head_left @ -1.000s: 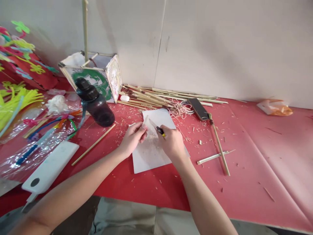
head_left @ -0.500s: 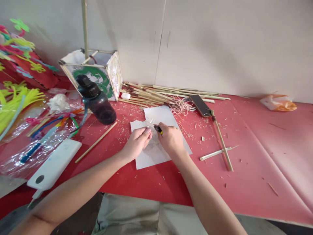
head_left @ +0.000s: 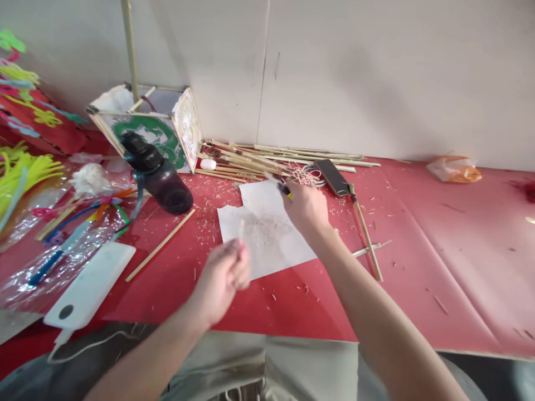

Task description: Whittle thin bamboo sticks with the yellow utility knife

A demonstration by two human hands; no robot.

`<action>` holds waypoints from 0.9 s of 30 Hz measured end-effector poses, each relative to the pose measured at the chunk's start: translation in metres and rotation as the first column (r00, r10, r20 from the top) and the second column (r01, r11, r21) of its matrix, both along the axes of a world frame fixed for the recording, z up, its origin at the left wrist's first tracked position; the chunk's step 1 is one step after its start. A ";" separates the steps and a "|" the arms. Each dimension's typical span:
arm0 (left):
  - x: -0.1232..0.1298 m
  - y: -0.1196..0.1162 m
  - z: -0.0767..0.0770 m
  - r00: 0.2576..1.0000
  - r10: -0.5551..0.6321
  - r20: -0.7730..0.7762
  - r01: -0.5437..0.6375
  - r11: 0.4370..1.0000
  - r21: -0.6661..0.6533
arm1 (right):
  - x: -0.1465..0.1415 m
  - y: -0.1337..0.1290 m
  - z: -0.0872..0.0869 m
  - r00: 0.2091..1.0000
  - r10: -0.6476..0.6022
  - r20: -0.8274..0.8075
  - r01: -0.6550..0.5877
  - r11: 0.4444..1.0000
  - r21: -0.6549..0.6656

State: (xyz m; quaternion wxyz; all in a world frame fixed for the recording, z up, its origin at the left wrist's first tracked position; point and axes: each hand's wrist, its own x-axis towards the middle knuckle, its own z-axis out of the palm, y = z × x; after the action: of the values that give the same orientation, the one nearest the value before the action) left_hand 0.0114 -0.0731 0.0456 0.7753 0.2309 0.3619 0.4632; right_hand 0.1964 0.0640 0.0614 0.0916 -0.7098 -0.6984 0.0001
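My right hand (head_left: 308, 207) is closed on a small utility knife (head_left: 284, 188) with a dark and yellow handle, its blade pointing up and left above the far part of a white paper sheet (head_left: 267, 253). Near the sheet's lower left, my left hand (head_left: 225, 271) is closed, blurred by motion. A short pale piece (head_left: 242, 227) sticks up from its fingertips, too smeared to make out well. Fine shavings lie on the middle of the paper. The two hands are apart.
A dark bottle (head_left: 161, 181) stands left, before a paper lantern (head_left: 154, 131). Bamboo sticks (head_left: 251, 159) lie along the wall, near a phone (head_left: 332, 177). A loose stick (head_left: 161, 245) and white power bank (head_left: 90, 284) lie left; crossed sticks (head_left: 368, 239) lie right.
My hands have separated. The left moved down and toward me, the right moved up and to the right with the knife. The whole view has shifted slightly.
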 end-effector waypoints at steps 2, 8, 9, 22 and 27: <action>-0.008 0.019 0.000 0.993 0.064 -0.100 -0.057 0.996 0.075 | -0.007 -0.009 -0.003 0.996 0.083 -0.010 -0.084 0.996 -0.030; -0.017 0.072 -0.011 0.927 -0.023 -0.375 0.154 0.934 0.324 | -0.030 -0.035 -0.031 0.975 0.128 -0.180 -0.123 0.992 0.035; -0.015 0.078 -0.014 0.910 -0.019 -0.415 0.182 0.916 0.358 | -0.030 -0.036 -0.033 0.968 0.137 -0.210 -0.130 0.990 0.048; -0.011 0.095 -0.047 0.887 0.044 -0.459 0.169 0.895 0.413 | -0.019 -0.036 -0.045 0.939 0.140 -0.316 -0.112 0.988 0.105; -0.012 0.093 -0.043 0.927 0.001 -0.375 0.158 0.907 0.391 | -0.022 -0.039 -0.046 0.946 0.167 -0.278 -0.152 0.986 0.074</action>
State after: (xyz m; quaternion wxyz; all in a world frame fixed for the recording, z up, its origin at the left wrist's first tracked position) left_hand -0.0006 0.0197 0.0025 0.6454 0.4871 0.3838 0.4459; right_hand 0.1744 0.0253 0.0154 0.2085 -0.6411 -0.7329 0.0911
